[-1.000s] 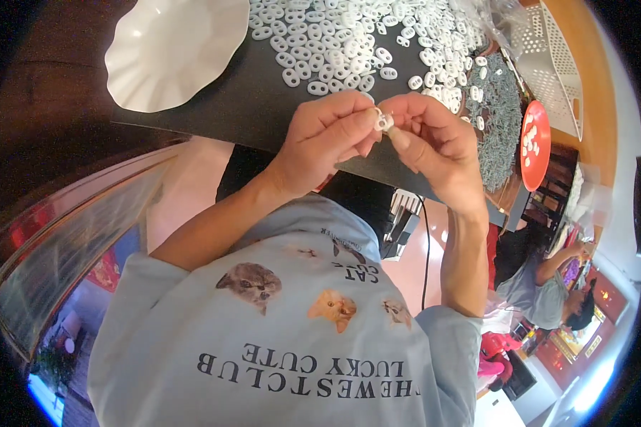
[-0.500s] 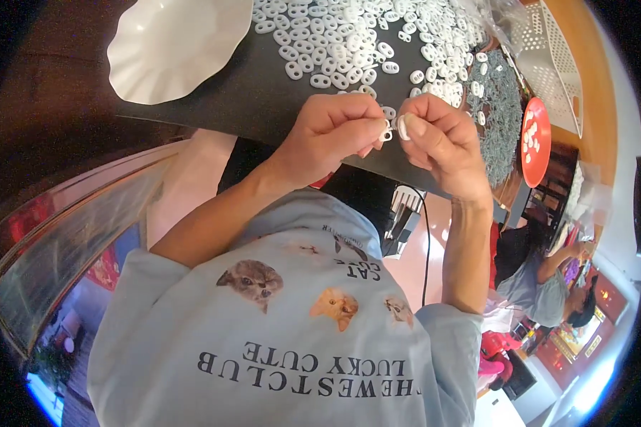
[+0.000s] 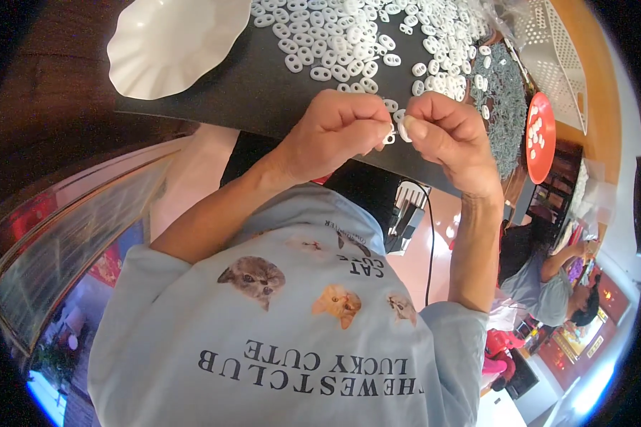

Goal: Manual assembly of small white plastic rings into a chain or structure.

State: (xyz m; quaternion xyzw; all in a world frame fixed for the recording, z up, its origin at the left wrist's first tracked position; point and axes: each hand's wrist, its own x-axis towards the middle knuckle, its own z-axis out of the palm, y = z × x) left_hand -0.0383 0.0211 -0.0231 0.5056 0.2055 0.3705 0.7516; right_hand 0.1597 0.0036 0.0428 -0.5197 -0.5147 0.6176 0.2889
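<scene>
**White plastic link pinched between both hands at the mat's near edge**

White link (image 3: 390, 134), small, smooth and oval, sits right at the meeting point of the two hands, above the near edge of the black mat (image 3: 263, 92). Left hand (image 3: 331, 132) is curled tight, knuckles up, fingertips closed on the piece from its side. Right hand (image 3: 449, 139) mirrors it, thumb pressed flat with the nail showing, pinching what looks like a second white piece just beside the first; the two bits are touching or nearly so, too small to separate cleanly. Both forearms rise from the pale blue printed shirt (image 3: 292, 341), elbows bent, wrists angled inward.

Beyond the hands, a loose heap of matching white oval links (image 3: 349, 35) spreads over the matte black surface, each with two holes. To the left rests a glossy white dish (image 3: 171, 43) with a wavy, scalloped rim. On the right, a round red tray (image 3: 541, 135) carries a few white pieces, and a perforated white basket (image 3: 548, 43) stands behind it.
</scene>
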